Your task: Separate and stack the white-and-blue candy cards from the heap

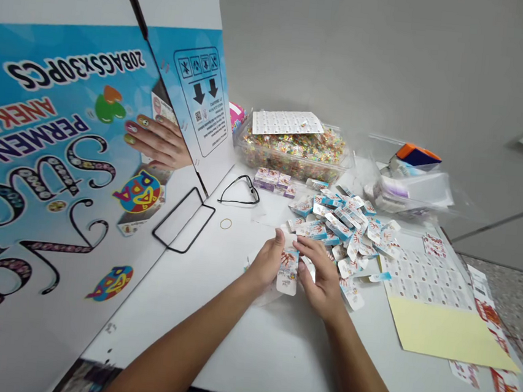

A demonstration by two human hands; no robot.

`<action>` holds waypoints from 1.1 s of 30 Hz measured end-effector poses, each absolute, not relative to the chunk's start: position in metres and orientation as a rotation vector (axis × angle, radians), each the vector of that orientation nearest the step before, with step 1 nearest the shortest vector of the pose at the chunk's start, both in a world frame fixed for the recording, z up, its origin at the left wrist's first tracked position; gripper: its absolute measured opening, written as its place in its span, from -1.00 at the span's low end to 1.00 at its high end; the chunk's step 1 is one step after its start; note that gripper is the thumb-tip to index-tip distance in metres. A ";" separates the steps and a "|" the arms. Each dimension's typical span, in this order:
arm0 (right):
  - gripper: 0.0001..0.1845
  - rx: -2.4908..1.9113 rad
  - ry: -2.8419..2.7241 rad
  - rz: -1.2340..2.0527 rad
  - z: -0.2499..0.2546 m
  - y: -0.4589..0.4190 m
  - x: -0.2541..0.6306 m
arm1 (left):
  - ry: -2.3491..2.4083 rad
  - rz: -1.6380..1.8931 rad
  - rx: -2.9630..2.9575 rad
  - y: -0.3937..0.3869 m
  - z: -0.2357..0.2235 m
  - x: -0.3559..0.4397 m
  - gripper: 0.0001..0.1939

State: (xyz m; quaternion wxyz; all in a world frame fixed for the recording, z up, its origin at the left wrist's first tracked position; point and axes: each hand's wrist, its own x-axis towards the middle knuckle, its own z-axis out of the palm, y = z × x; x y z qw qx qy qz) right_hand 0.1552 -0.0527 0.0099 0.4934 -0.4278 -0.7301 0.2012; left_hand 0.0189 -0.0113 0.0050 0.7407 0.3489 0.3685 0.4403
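Note:
Between my two hands is a small printed carton point(288, 271), white and blue with a picture of fingers on it and a rounded flap at its lower end. My left hand point(268, 259) grips its left side with the thumb up. On the right, my right hand point(321, 276) has its fingers bent round the carton's upper edge and side. Just beyond the right hand lies a heap of similar small cartons point(342, 219), some flat and some folded up. Part of a clear plastic piece point(266, 297) shows under my left hand.
A clear tub point(293, 159) of colourful small packets stands at the back, a label sheet point(287, 122) on top. Purple boxes point(274, 180), glasses point(240, 191) and a rubber band point(226, 223) lie nearby. A large printed carton point(48, 200) walls the left; sticker sheets point(447, 331) lie right.

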 end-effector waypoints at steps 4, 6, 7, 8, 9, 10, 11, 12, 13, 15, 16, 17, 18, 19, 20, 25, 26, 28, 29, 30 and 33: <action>-0.74 -1.064 -1.775 0.626 0.014 -0.053 0.154 | 0.748 0.806 0.703 -0.010 0.012 0.014 -0.13; -0.86 -1.092 -1.770 0.611 0.016 -0.053 0.152 | 0.656 0.743 0.684 -0.010 0.013 0.012 -0.23; -0.92 -1.109 -1.762 0.584 0.017 -0.053 0.151 | 0.598 0.730 0.684 -0.010 0.013 0.012 -0.33; -0.98 -1.121 -1.748 0.550 0.017 -0.053 0.151 | 0.548 0.720 0.692 -0.009 0.012 0.012 -0.45; -0.95 -1.124 -1.730 0.512 0.017 -0.052 0.150 | 0.517 0.707 0.702 -0.009 0.010 0.012 -0.56; -0.91 -1.122 -1.712 0.471 0.016 -0.052 0.150 | 0.517 0.688 0.700 -0.009 0.009 0.012 -0.63; -0.89 -1.117 -1.697 0.424 0.015 -0.052 0.149 | 0.541 0.670 0.686 -0.008 0.007 0.013 -0.70; -0.88 -1.106 -1.690 0.373 0.014 -0.052 0.148 | 0.581 0.661 0.662 -0.008 0.004 0.013 -0.76; -0.87 -1.094 -1.697 0.323 0.012 -0.053 0.147 | 0.629 0.663 0.632 -0.007 0.002 0.012 -0.83; -0.87 -1.073 -1.746 0.227 0.007 -0.054 0.142 | 0.709 0.680 0.586 -0.006 -0.002 0.011 -0.87; -0.87 -1.063 -1.776 0.185 0.004 -0.055 0.140 | 0.735 0.687 0.579 -0.007 -0.004 0.011 -0.84; -0.86 -1.052 -1.800 0.149 0.002 -0.055 0.138 | 0.754 0.695 0.578 -0.007 -0.004 0.011 -0.81; -0.85 -1.044 -1.809 0.118 0.000 -0.056 0.136 | 0.771 0.704 0.575 -0.008 -0.004 0.011 -0.80; -0.84 -1.043 -1.800 0.092 -0.002 -0.056 0.134 | 0.785 0.716 0.570 -0.009 -0.003 0.012 -0.79; -0.84 -1.050 -1.774 0.069 -0.004 -0.056 0.133 | 0.793 0.730 0.566 -0.011 0.000 0.013 -0.80; -0.88 -1.181 -1.510 -0.004 -0.007 -0.052 0.135 | 0.661 0.783 0.551 -0.016 0.018 0.019 -0.79; -0.89 -1.200 -1.442 -0.015 -0.008 -0.051 0.136 | 0.640 0.794 0.570 -0.017 0.020 0.020 -0.74; -0.84 -1.196 -1.321 -0.006 -0.009 -0.050 0.139 | 0.646 0.804 0.684 -0.019 0.021 0.021 -0.67; -0.78 -1.181 -1.298 0.027 -0.008 -0.049 0.140 | 0.666 0.802 0.767 -0.020 0.021 0.021 -0.63; -0.74 -1.163 -1.311 0.079 -0.008 -0.049 0.141 | 0.692 0.794 0.850 -0.020 0.020 0.021 -0.59; -0.85 -1.132 -1.421 0.321 -0.004 -0.049 0.144 | 0.764 0.795 1.020 -0.020 0.016 0.020 -0.44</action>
